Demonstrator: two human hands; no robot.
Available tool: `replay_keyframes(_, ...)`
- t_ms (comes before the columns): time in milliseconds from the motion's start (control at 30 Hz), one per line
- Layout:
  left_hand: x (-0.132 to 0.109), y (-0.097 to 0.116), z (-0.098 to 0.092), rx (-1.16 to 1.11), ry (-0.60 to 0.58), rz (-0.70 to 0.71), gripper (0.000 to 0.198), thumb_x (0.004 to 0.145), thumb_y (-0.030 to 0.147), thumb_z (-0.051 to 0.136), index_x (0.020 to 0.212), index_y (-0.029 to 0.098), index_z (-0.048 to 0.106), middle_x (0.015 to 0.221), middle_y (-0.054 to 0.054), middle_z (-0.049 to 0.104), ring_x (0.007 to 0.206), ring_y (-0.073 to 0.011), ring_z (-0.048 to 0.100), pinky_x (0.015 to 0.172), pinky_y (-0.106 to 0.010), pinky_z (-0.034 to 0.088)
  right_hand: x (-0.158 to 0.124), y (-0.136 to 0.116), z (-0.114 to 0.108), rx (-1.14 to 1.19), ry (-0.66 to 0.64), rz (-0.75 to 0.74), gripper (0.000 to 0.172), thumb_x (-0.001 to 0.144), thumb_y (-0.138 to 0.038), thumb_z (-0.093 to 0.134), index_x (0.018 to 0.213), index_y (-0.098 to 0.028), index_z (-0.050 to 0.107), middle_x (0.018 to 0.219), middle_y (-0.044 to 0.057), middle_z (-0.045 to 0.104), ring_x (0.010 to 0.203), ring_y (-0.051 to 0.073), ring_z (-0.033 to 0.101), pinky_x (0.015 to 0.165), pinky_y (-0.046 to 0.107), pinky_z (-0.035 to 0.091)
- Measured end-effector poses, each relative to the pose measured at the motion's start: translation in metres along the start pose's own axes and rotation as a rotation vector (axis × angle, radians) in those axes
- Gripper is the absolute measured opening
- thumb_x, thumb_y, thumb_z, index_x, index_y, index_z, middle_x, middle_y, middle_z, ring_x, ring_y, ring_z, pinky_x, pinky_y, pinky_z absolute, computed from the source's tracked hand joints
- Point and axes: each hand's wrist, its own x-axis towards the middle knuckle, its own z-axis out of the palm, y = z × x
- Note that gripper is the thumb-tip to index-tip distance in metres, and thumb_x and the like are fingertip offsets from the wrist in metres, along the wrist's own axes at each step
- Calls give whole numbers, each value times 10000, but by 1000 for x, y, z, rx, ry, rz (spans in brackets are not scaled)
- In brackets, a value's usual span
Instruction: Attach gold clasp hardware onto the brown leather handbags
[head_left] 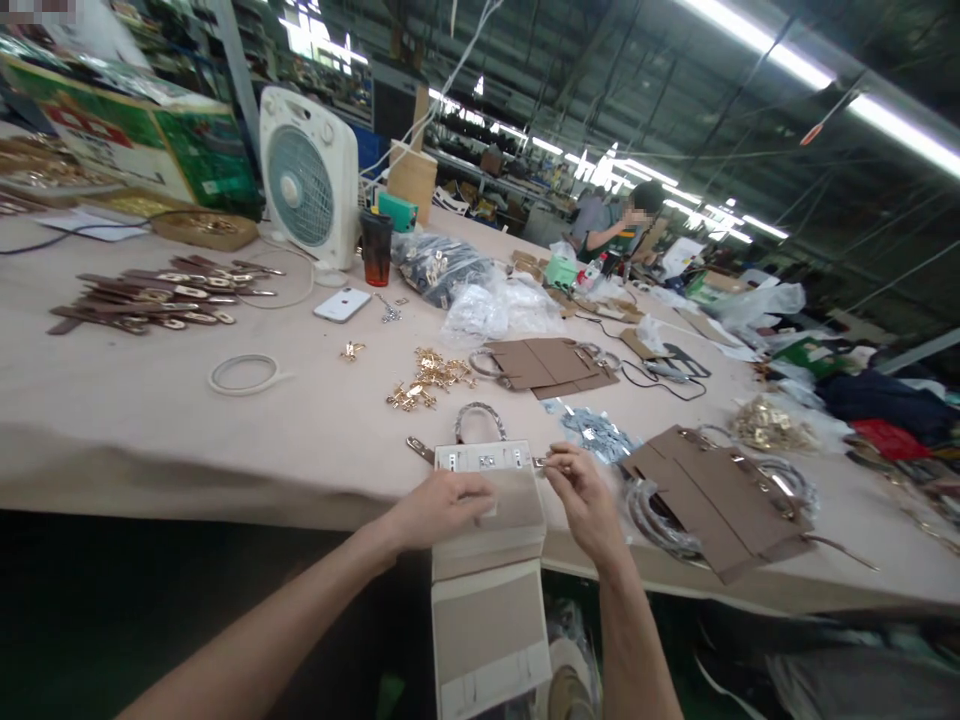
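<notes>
"One cream handbag piece, isn't it, right at the table's near edge?"

"Yes, its upper part rests at the edge of the table and the rest hangs down in front. A curved handle stands at its far end, and a brown strap with a metal fitting sticks out on the left"

"And the hands?"

"The right hand pinches a small metal-tipped strap end at the right corner, thumb against fingertips. The left hand lies over the cream face with its fingers bent; from here I can't tell whether they grip anything"

"What's just beyond?"

"Gold-coloured metal fittings in a loose heap, and grey-blue small pieces heaped to the right. Brown handbag panels lie behind, with more brown panels with handles nearer on the right"

"Farther off, on the left?"

"A roll of whitish tape, a pile of brown straps, a smartphone, a dark tumbler and a white box fan. Across the way, another person sits or stands; I can't tell which"
</notes>
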Motion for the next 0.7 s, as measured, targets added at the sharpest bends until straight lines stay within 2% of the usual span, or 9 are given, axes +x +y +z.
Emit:
replay_keyframes(67,6,-7,6,100,-14,15,252,933,300,554,959,212,789,836,-14,770,776,-168,671,762,-243,476,24,15,-2,-34,-80,2,194,955,-407,634,950,-226,705,1286,109,622,1273,260,568,1066,428,466)
replay_keyframes(133,9,-14,10,155,-15,17,244,924,296,564,941,223,796,807,-4,769,730,-162,659,724,-238,468,41,27,0,-59,-175,15,194,946,-402,633,935,-227,716,1304,104,628,1274,253,574,1113,449,424)
replay_keyframes(300,8,-19,6,69,-33,2,274,936,334,555,953,208,798,786,-5,759,702,-148,653,691,-213,474,59,44,8,-71,-343,55,189,929,-360,622,883,-210,726,1282,107,666,1216,244,611,1073,422,443)
replay_keyframes(500,8,-18,4,-22,-11,-32,284,929,356,567,951,189,795,774,-14,751,715,-150,657,684,-204,480,65,56,12,-75,-402,76,186,932,-346,612,880,-206,722,1284,103,687,1177,240,632,1063,409,443)
replay_keyframes(700,8,-21,4,-87,-15,-50,299,929,371,584,979,168,797,806,-27,762,729,-156,669,706,-218,492,65,57,17,-64,-382,67,163,920,-323,619,883,-203,723,1223,100,713,1124,236,654,1030,397,466)
